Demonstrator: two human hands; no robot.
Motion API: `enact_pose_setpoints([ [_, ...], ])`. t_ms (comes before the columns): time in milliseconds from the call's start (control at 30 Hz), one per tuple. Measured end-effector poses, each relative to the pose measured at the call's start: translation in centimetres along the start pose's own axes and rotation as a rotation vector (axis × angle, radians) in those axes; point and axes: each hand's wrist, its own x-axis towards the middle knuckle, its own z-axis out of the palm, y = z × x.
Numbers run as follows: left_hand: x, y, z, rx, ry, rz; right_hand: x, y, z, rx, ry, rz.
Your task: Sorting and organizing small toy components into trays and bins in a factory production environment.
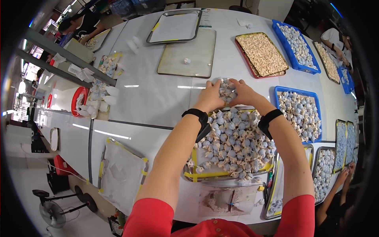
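Note:
My left hand (211,96) and my right hand (248,93) are cupped from both sides around a cluster of small pieces (227,91). The cluster sits just past the far edge of a heaped tray. Fingers curl over it, and some of it is hidden between the palms. Many similar small rounded pieces (233,138), pale blue with cream parts, lie piled in that tray, between my forearms. Yellow tape runs along the tray's near rim (221,174). What the pieces are exactly is too small to tell.
Blue crates (319,114) of similar pieces stand to the right, and trays of cream pieces (262,54) lie behind. One loose piece (186,61) sits on a flat tray (166,59). At left are a paper-lined tray (122,170) and a red basin (75,103). Other people (339,47) work at the sides.

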Motion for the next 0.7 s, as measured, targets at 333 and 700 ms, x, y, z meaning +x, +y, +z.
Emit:
enact_pose_setpoints([
  [333,-0.5,-1.6,0.1,-0.849,-0.086,-0.057,0.6,-2.4,2.0,0.177,-0.094,-0.091],
  [700,-13.7,-2.8,-4.0,-1.088,-0.043,0.046,-7.6,-11.6,1.3,0.042,-0.249,-0.317],
])
